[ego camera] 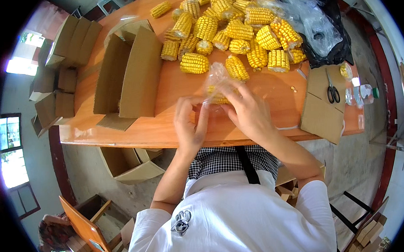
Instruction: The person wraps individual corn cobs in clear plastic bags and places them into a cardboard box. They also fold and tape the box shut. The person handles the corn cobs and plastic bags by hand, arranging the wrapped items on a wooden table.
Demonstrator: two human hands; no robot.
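Observation:
A corn cob piece (219,99) lies on the table in front of me, partly hidden by my fingers and by thin clear plastic. That clear plastic bag (217,73) stands up crumpled over the cob's far side. Thumb and index finger of my left hand (190,117) pinch the near edge of the plastic. Over the cob's right side is my right hand (251,111), its fingers bent across the plastic and blurred; whether they grip it is unclear. Just beyond lie two bare cob pieces, a left one (194,63) and a right one (237,68).
Many cut cobs (240,29) are heaped at the table's far side, beside a black bag (326,57) with clear plastic on it. An open cardboard box (141,76) stands left. Rightward, scissors (332,93) rest on flat cardboard (319,114), near a plastic bottle (364,95).

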